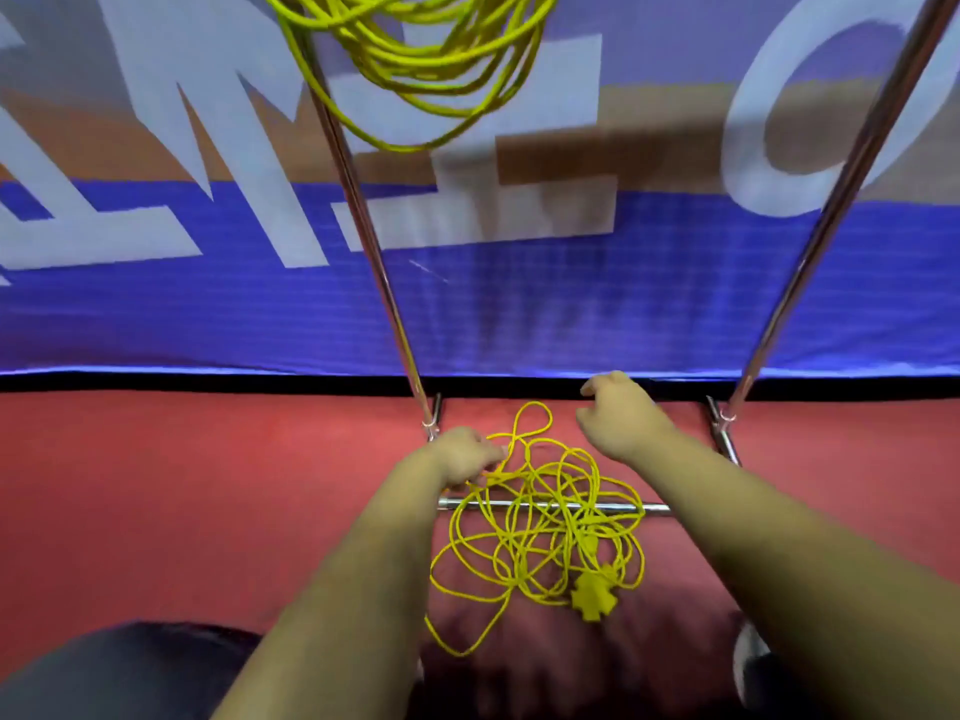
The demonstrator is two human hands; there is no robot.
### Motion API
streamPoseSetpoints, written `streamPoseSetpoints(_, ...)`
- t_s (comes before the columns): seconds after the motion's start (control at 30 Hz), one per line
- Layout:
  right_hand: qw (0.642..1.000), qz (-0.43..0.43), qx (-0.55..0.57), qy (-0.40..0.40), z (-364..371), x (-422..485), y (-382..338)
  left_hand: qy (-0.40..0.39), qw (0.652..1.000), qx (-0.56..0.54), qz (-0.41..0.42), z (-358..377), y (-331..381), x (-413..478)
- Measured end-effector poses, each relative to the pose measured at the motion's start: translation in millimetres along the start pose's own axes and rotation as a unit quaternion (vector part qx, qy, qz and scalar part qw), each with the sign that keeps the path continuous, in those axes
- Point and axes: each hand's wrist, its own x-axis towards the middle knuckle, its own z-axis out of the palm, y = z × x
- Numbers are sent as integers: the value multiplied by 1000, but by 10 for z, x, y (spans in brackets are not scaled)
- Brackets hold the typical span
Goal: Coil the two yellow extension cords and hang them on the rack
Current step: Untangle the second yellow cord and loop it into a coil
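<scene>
Hazard: the second cord lies as a loose tangle at lower centre of the frame, with several loops draped across the low crossbar of the rack. If a strand is drawn up from this state, crossing loops are likely to cinch into knots, or a loop may catch the crossbar and drag at the rack. The socket block at the tangle's lower right edge may snag in neighbouring loops. The left hand pinches one strand at the tangle's upper left edge. The right hand hovers over the upper right edge, fingers loosely curled, grasping nothing. The first cord hangs coiled at top centre; its hanging point is out of frame. Materials: both cords are thin, round, bright yellow and limp. The socket block is a chunky lobed moulding. The rack is polished metal tube. The carpet is red and flat. The banner behind is blue fabric with pale lettering.
</scene>
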Motion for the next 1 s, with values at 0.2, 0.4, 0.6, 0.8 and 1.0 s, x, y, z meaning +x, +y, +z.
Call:
streamPoseSetpoints(0.2, 983, 24, -81, -164, 967, -151, 715, -29, 993, 49, -100, 920, -659, 386)
streamPoseSetpoints(0.4, 916, 52, -177, -356, 1789, -396, 1298, -80, 991, 78, -77, 1900, -1109, 448)
streamPoseSetpoints(0.6, 882, 54, -186, -430, 2195, -401, 1499, -64, 986, 115, -104, 2223, -1154, 610)
streamPoseSetpoints(0.8, 900, 88, -53, -423, 2172, -324, 1614, 56, 967, 173, -176, 2151, -859, 748)
streamPoseSetpoints(1.0, 928, 185, 73, -316, 2107, -168, 1680, 101, 993, 68, 2, 2284, -589, 885)
